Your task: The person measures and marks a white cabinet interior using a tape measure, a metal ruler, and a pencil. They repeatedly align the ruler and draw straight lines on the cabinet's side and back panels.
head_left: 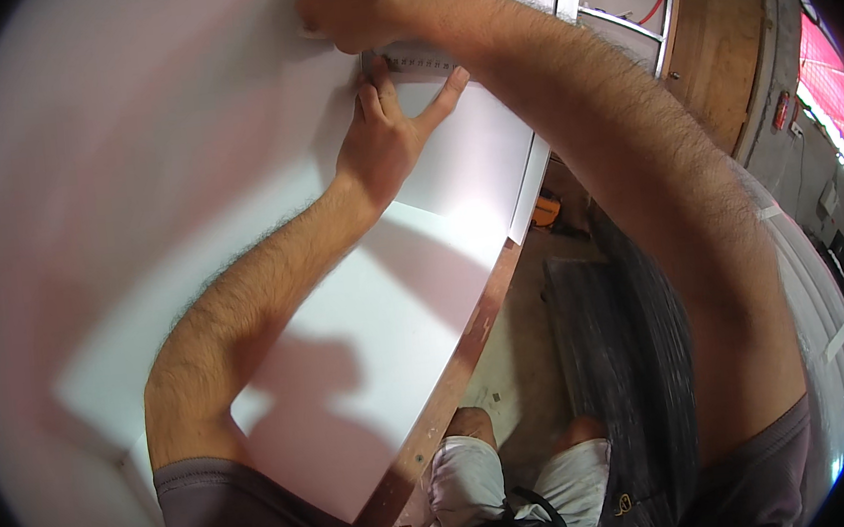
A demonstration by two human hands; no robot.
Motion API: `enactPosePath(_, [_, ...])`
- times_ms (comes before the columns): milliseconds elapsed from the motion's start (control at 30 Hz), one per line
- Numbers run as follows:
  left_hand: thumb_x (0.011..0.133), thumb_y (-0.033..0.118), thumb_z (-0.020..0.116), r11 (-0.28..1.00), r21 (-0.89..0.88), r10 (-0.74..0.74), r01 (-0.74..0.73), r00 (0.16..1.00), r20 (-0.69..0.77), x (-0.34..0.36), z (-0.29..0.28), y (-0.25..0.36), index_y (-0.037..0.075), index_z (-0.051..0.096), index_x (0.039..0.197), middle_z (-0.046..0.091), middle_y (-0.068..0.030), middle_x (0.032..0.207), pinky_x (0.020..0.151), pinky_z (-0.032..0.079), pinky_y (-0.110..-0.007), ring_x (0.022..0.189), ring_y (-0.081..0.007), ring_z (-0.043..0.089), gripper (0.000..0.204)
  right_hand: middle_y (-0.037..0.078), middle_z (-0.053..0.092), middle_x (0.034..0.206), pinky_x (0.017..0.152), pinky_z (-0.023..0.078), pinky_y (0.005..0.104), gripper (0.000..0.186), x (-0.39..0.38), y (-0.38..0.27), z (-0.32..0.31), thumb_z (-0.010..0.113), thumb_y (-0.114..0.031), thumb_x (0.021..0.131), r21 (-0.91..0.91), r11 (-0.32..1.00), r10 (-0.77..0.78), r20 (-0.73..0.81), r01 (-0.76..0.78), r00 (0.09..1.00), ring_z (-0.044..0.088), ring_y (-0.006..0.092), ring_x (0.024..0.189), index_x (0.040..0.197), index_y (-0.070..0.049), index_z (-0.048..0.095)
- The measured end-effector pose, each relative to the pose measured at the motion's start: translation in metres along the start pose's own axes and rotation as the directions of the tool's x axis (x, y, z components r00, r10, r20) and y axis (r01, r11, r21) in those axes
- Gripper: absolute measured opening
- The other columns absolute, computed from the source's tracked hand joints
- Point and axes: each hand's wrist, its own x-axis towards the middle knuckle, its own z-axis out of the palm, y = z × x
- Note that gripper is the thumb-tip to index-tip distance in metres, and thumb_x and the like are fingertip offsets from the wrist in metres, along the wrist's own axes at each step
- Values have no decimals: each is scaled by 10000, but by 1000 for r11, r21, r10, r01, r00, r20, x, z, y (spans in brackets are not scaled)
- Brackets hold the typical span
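Head view: reaching across a white panel (pixel 477 143), past a brown wooden edge (pixel 443 387). Spreading the thumb and fingers of the left hand (pixel 379 152) and touching a pale ruler-like strip (pixel 422 64) with dark markings, lying toward the panel's far end, inward from its right edge. Curling the right hand (pixel 355 10) just beyond the strip, hiding most of its fingers; cannot tell whether pinching anything. Wearing pale shorts (pixel 468 480) and a dark shirt (pixel 238 510).
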Motion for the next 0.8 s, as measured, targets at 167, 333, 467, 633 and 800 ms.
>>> enactPosePath(167, [1010, 206, 649, 990, 130, 43, -55, 994, 97, 0, -5, 2, 321, 220, 1726, 558, -529, 1320, 1093, 519, -464, 1290, -567, 594, 842, 141, 776, 1084, 823, 631, 442, 194, -6, -11, -12, 653, -28, 900, -52, 996, 73, 105, -68, 992, 772, 337, 1020, 1042, -69, 779])
enactPosePath(333, [1031, 240, 643, 994, 106, 17, -28, 995, 102, 2, -14, 0, 286, 183, 1734, 529, -533, 1358, 1128, 492, -449, 1316, -557, 578, 842, 139, 780, 960, 769, 626, 445, 146, -6, -2, -8, 702, -71, 862, -20, 999, 42, -5, -42, 999, 779, 331, 910, 985, -58, 780])
enactPosePath(467, [1020, 210, 662, 998, 64, 3, -10, 994, 107, 2, -14, 0, 288, 172, 1735, 515, -535, 1369, 1146, 487, -456, 1322, -561, 567, 870, 128, 771, 926, 751, 625, 441, 117, 0, 0, -3, 705, -61, 850, -20, 997, 69, 44, -68, 997, 775, 319, 873, 946, -59, 772])
enactPosePath(633, [1021, 207, 671, 998, 65, 2, -13, 987, 163, 2, -15, 0, 288, 152, 1736, 509, -534, 1374, 1150, 495, -461, 1319, -556, 568, 887, 123, 770, 931, 735, 621, 441, 51, -3, 1, -8, 712, -89, 870, -14, 997, 80, 74, -79, 994, 768, 320, 844, 882, -49, 740])
enactPosePath(800, [1023, 213, 692, 999, 38, 3, -12, 971, 240, 7, -25, 0, 273, 123, 1738, 470, -536, 1415, 1156, 498, -453, 1340, -552, 561, 916, 117, 760, 892, 739, 615, 447, 104, -8, 12, -6, 714, -141, 906, 53, 996, 63, 60, -66, 996, 766, 313, 830, 842, -61, 729])
